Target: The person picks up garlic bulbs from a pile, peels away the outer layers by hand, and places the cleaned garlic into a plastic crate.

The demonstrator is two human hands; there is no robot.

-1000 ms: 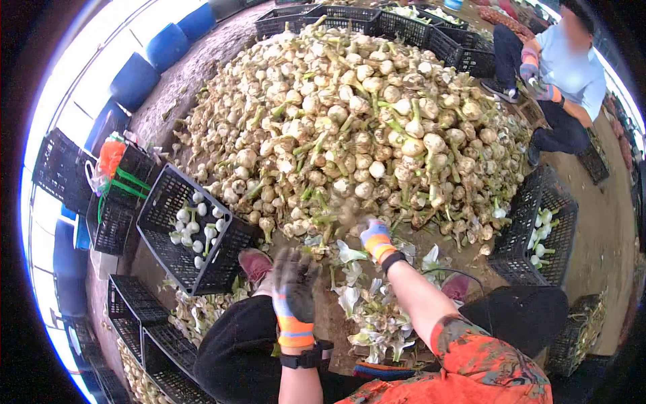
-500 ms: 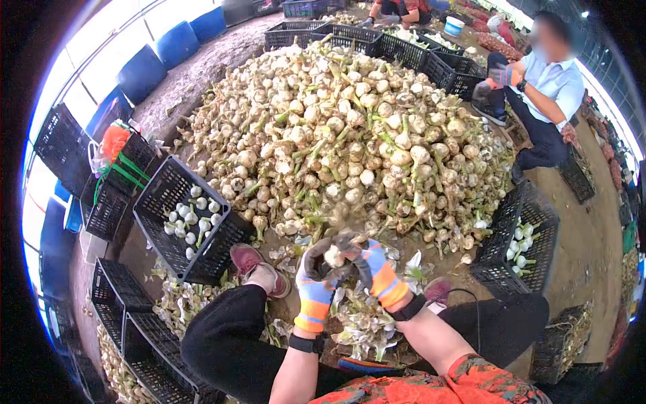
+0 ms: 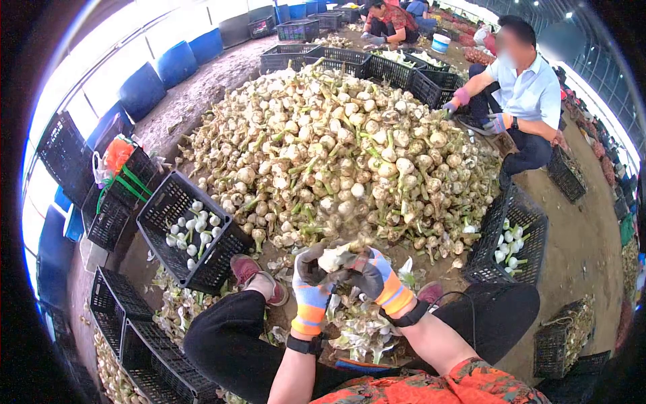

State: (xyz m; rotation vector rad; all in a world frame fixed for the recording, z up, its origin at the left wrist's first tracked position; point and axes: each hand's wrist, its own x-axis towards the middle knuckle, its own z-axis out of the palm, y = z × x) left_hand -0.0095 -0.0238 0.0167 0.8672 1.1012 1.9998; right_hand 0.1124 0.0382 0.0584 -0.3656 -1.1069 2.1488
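Observation:
My left hand, in a striped glove with dark fingers, is closed round a garlic bulb in front of the pile. From the other side my right hand, gloved alike, has its fingers closed on the stem end of the same bulb. Both hands nearly touch. A large pile of untrimmed garlic rises beyond them. Peeled leaves and skins lie below my hands, between my legs. White cleaned bulbs lie in the black crate on the left, others in the right crate.
A person in a light shirt sits at the right of the pile; another person crouches at the far side. Empty crates stand at lower left, more crates behind the pile, and blue barrels along the left wall.
The camera view has tilted up slightly. The bulb in my hands now shows its stem pointing right. The seated person's hands have moved apart, one reaching toward the pile.

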